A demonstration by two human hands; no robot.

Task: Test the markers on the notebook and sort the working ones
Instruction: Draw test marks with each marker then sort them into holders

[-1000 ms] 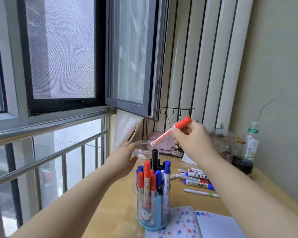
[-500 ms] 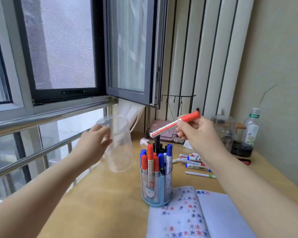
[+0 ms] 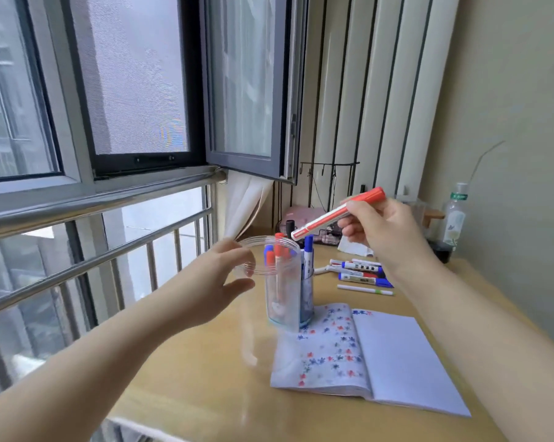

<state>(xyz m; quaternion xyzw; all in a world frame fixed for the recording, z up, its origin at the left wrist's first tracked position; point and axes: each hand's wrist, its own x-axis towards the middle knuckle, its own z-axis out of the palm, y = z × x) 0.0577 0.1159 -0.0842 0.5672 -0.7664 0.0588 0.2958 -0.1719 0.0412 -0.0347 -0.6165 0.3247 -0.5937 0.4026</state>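
The right hand pinches the red marker, slanted tip-down toward the clear jar; the left hand grips its rim.

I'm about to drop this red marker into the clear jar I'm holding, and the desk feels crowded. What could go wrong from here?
1. The clear jar sits right in front of the marker holder; the left hand has only its rim, so a nudge might tip either.
2. The red marker in the right hand is slanted above the rim, so it may miss and roll among the loose markers.
3. A tipped holder would likely land on the open notebook.
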